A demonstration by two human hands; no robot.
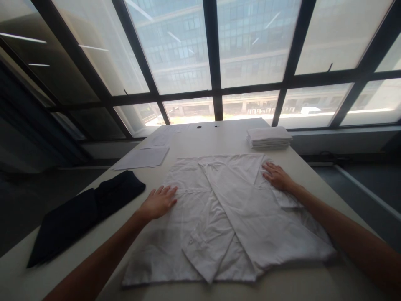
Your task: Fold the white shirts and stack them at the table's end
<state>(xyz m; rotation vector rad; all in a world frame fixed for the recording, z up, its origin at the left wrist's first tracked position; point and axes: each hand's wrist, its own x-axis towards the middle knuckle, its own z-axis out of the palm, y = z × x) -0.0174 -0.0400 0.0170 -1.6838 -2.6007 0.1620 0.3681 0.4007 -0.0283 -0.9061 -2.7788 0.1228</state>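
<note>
A white shirt (250,209) lies spread on the table, its sleeves folded inward across the body and crossing near the middle. One cuff with a button shows toward the near edge. My left hand (159,202) rests flat on the shirt's left edge, fingers stretched out. On the right edge, farther up, my right hand (277,175) lies with its fingers extended over the cloth. Neither hand grips the fabric. Creases run through the cloth between them.
Dark folded trousers or similar cloth (84,215) lie on the left of the white table (225,138). Papers (144,158) sit behind them. A stack of folded white cloth (269,137) stands at the back right. Large windows (250,46) rise beyond the table.
</note>
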